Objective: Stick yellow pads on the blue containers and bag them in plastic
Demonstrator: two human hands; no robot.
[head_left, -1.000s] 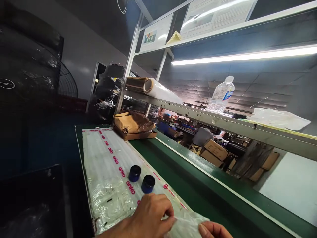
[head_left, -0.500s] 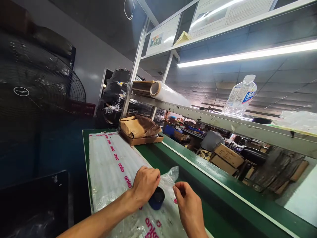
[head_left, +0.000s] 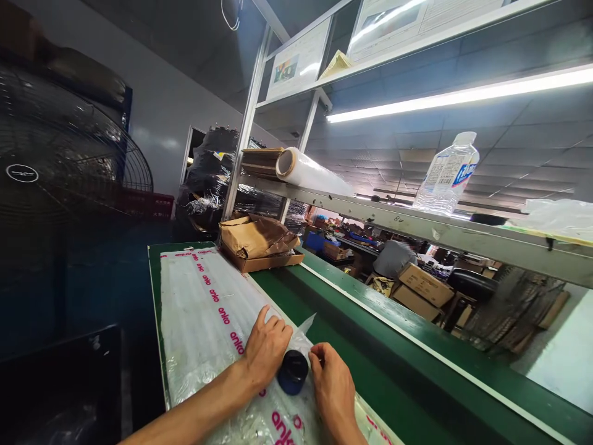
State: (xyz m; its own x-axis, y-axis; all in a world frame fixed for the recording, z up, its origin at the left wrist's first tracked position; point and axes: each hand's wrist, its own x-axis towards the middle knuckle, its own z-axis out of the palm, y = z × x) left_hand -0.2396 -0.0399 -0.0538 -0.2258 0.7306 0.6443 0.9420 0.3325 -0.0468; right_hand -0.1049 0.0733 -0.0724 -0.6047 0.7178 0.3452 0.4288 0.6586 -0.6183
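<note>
My left hand rests on a small dark blue jar with a black lid, which stands on a stack of clear plastic bags printed with pink lettering. A thin clear bag is draped around the jar. My right hand pinches that bag's edge just right of the jar. I see only one jar; my left hand may hide another.
A green conveyor belt runs along the right of the bags. A cardboard tray of brown paper packets sits at the far end. On the shelf above lie a roll of clear film and a water bottle. A black fan stands left.
Both hands have come down and closed in on the jar. The raised bag has been pulled lower around it. One second ago two jars stood uncovered on the bags.
</note>
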